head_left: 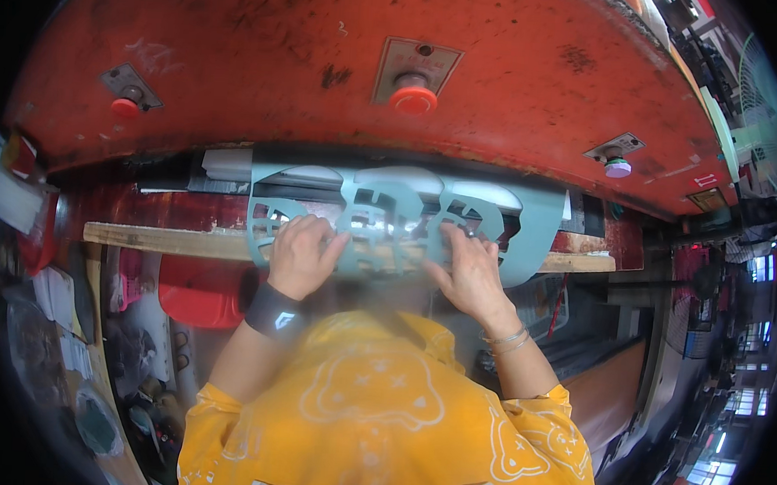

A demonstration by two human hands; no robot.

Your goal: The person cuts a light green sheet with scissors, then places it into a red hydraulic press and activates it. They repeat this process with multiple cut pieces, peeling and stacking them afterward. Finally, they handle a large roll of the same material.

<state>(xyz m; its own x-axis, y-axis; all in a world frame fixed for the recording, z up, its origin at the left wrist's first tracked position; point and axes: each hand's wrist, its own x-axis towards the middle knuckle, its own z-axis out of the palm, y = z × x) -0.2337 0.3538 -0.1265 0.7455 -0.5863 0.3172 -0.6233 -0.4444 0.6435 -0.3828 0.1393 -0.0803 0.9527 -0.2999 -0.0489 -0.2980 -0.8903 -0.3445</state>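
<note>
A thin pale teal sheet (542, 237) with large cut-out openings hangs over the front edge of a red machine's bed. Its far part lies under the machine's overhang, and its near part bends down over a wooden edge strip. My left hand (302, 254), with a dark band on the wrist, has its fingers closed on the sheet's left part. My right hand (475, 275), bracelets at the wrist, grips the sheet's narrow strips right of the middle. The fingertips of both hands are partly hidden by the sheet.
Above the sheet is the red machine body (266, 69) with a red push button (414, 96) at its middle. Another red button (126, 106) sits left, a pale purple one (616, 167) right. The wooden strip (169, 240) runs along the front. A red plastic seat-like thing (197, 294) is below left.
</note>
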